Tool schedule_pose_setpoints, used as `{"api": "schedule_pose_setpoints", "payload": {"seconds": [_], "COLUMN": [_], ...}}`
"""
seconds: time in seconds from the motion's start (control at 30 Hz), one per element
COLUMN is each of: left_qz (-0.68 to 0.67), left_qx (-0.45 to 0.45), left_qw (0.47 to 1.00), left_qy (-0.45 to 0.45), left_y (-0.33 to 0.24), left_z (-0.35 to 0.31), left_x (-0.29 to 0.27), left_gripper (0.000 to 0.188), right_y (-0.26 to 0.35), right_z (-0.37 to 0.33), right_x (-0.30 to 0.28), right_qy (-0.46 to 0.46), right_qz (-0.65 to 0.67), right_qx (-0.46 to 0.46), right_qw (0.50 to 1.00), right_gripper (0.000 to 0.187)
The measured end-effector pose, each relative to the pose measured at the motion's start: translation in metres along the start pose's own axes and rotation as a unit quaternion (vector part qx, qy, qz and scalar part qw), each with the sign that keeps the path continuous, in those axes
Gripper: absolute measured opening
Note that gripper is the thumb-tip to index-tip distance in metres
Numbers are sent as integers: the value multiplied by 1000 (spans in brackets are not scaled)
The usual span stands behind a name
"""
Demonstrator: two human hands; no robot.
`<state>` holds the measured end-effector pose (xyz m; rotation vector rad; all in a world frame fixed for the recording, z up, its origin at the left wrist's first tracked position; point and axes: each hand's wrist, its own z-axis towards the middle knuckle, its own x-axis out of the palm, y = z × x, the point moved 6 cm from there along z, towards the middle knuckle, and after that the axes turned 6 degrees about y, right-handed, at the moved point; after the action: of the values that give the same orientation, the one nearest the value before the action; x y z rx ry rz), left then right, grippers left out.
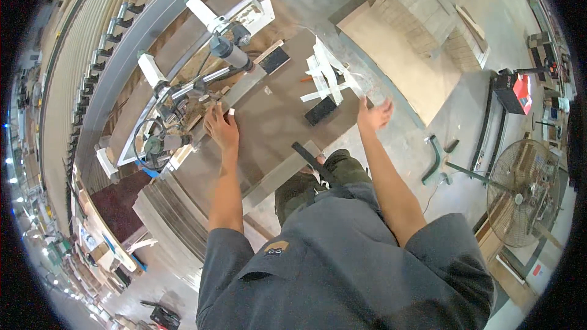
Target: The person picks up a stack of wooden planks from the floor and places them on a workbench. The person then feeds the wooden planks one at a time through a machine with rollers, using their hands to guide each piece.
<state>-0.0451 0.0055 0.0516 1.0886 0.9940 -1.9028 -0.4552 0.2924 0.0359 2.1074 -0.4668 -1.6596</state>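
Note:
My left hand [221, 127] rests at the machine-side edge of a brown flat worktop [278, 122], its fingers stretched toward the machine. A small white piece [231, 112] shows at its fingertip; whether the hand touches it I cannot tell. Close by are two grey cylindrical motors, one beyond the hand [229, 52] and one to its left [165, 142]. My right hand [374, 115], slightly blurred, hangs with fingers apart off the worktop's right edge, apparently holding nothing. Nearest to it lie loose white strips [327, 73] and a black rectangular block [320, 111].
Stacked panels [174, 214] stand at the left. A boards pile [422, 21] sits on the floor beyond my right hand. A large floor fan [520, 192] and its green base [435, 160] occupy the right. A black bar [315, 162] crosses the worktop's near edge.

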Motion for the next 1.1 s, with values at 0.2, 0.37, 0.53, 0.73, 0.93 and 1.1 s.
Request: {"api": "schedule_pose_setpoints", "payload": {"seconds": [0.2, 0.37, 0.53, 0.73, 0.93, 1.1], "left_qz": [52, 22, 7, 4, 8, 77], "left_qx": [-52, -18, -47, -51, -15, 15], "left_qw": [995, 996, 996, 987, 993, 996], "left_qy": [62, 81, 81, 154, 117, 35], "left_y": [-9, -15, 7, -3, -13, 15], "left_z": [-26, -33, -7, -29, -63, -120], "left_x": [-3, -9, -26, -21, -54, -112], "left_gripper": [52, 63, 69, 66, 58, 54], "right_y": [-2, 10, 17, 13, 19, 18], "right_z": [-33, -42, -48, -43, -48, -49], "right_x": [46, 45, 48, 52, 36, 39], "right_qy": [62, -9, -2, -19, 13, -12], "right_qz": [83, 30, 0, 8, -32, 7], "right_qx": [87, 35, 39, 15, 73, 38], "right_qw": [991, 999, 999, 1000, 997, 999], "right_gripper": [107, 107, 105, 104, 103, 104]}}
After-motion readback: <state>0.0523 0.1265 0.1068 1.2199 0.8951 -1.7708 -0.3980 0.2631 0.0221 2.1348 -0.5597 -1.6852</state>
